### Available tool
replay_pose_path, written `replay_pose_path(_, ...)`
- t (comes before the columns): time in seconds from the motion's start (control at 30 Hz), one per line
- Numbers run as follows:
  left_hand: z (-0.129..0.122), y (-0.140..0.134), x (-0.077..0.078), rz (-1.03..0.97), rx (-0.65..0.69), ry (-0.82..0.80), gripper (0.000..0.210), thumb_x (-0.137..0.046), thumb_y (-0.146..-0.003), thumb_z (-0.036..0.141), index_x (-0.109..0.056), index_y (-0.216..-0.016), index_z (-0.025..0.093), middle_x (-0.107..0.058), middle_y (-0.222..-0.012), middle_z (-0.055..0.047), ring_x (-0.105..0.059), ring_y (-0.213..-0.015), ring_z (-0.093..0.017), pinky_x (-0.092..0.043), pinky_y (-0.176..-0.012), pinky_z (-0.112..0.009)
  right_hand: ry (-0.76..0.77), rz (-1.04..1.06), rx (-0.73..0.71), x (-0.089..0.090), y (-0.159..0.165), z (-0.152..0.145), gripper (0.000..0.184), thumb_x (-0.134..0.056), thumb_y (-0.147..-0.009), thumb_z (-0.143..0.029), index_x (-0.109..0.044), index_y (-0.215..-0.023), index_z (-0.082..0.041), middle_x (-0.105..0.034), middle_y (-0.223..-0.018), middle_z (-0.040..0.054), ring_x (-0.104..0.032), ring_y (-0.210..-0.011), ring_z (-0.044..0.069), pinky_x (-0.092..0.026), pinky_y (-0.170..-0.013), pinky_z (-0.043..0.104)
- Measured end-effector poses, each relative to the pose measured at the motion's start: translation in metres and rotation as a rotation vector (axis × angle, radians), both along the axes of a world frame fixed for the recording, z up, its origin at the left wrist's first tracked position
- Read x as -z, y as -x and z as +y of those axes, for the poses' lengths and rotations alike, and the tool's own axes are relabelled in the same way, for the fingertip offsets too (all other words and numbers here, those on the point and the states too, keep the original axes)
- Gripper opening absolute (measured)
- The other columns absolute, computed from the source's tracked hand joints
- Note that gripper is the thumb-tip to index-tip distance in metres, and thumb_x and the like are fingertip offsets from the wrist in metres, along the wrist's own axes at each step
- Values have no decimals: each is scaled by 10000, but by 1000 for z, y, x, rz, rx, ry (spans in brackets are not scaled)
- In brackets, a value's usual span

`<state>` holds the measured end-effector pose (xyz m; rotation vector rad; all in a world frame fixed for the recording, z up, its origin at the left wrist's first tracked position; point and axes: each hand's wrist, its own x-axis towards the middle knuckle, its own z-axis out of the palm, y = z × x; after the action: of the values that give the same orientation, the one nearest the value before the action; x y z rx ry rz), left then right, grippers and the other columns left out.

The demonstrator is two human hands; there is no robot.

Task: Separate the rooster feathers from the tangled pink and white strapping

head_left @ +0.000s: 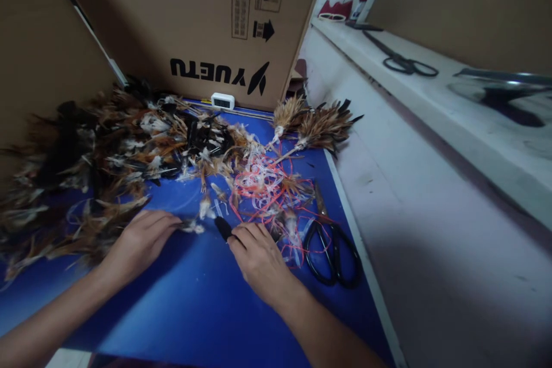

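Note:
My left hand (144, 238) is closed in a pinch on a small bunch of feathers (190, 226), whose pale fluffy ends point right. Opposite it, my right hand (259, 256) pinches a narrow black piece with a blunt end (223, 229); it may be a dark feather, but I cannot tell. Between the hands, slightly farther off, lies a loose whitish feather (206, 206). Beyond my right hand spreads a tangle of pink and white string (263, 181) mixed with feathers. Black-handled scissors (330, 247) rest at the right, blades pointing away.
A large heap of brown, black and white feathers (142, 132) covers the blue table's (185, 310) far left. Two tied feather bundles on sticks (321, 126) lie at the back right. Cardboard (194, 11) stands behind a small white display (223, 101). More scissors (405, 63) lie on the ledge.

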<state>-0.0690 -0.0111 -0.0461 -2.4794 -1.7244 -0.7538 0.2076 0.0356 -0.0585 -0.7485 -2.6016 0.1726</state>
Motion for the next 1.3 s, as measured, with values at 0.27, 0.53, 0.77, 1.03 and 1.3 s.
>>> replay_pose_path(0.27, 35, -10, -16, -92, 76, 139, 211, -507, -914, 301, -689, -955, 202, -725, -913, -53, -667, -861, -188, -496, -803, -299, 27, 59, -16, -3, -1, -3, 164, -492, -933, -124, -648, -983, -140, -637, -945, 90, -534, -968, 218, -445, -817, 364)
replay_pose_path(0.53, 85, -23, -20, 37, -347, 323, 418, -393, -900, 509, -644, -833, 182, -689, -817, -72, -642, -755, -224, -458, -682, -300, 54, 61, -7, -3, -2, -1, 161, -494, -932, -131, -649, -968, -153, -638, -940, 88, -538, -955, 216, -454, -814, 368)
replay_pose_path(0.77, 109, -35, -5, 73, -450, 318, 287, -495, -834, 453, -585, -807, 181, -645, -816, -104, -616, -763, -256, -431, -660, -323, 71, 53, -10, -3, -2, -1, 135, -523, -915, -119, -642, -975, -141, -633, -955, 83, -536, -976, 218, -448, -841, 368)
replay_pose_path(1.03, 100, -31, -8, -101, -363, 308, 197, -445, -861, 322, -572, -787, 191, -637, -764, -50, -598, -712, -196, -437, -663, -286, 119, 105, -2, 1, -2, -2, 161, -499, -923, -116, -639, -990, -160, -636, -968, 79, -534, -982, 215, -458, -863, 382)
replay_pose_path(1.3, 57, -60, -23, -839, -195, 485, 265, -522, -871, 401, -528, -729, 178, -587, -636, 17, -483, -522, -102, -384, -521, -220, 187, 442, 86, -6, 0, 5, 182, -494, -915, -105, -656, -977, -163, -661, -941, 74, -554, -989, 189, -474, -915, 370)
